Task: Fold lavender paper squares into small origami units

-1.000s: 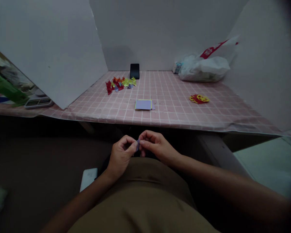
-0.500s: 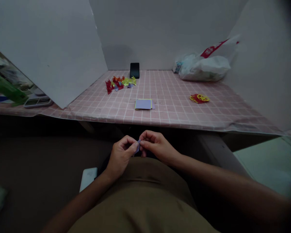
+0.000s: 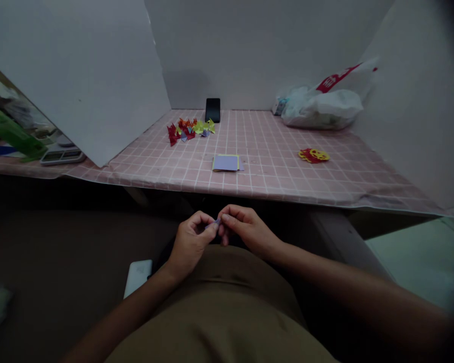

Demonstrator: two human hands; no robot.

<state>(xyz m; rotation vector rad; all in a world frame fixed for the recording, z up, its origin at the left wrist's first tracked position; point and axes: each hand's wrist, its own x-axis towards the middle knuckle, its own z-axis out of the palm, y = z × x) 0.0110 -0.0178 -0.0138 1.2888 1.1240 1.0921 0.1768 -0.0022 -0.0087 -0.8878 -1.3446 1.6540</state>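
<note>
A small folded piece of lilac paper (image 3: 217, 222) is pinched between my two hands, above my lap and just short of the table edge. My left hand (image 3: 192, 237) grips it between thumb and forefinger, hiding much of it. At its upper right corner, the thumb and forefinger of my right hand (image 3: 245, 227) close on the paper, with the other fingers curled. Ahead on the table lies a stack of lilac and yellow paper squares (image 3: 226, 163). Farther back, several folded paper figures (image 3: 191, 129) in red, orange, yellow and lilac sit in a cluster.
A black phone (image 3: 212, 110) leans at the back wall of the pink checked table (image 3: 265, 151). On the right are a white plastic bag (image 3: 325, 106) and red and yellow rings (image 3: 313, 156). A kitchen scale (image 3: 62, 155) stands far left; a white device (image 3: 138, 277) lies beside my left forearm.
The lilac paper has turned in my fingers and less of it shows. Both hands stay together in nearly the same place. The view has shifted slightly.
</note>
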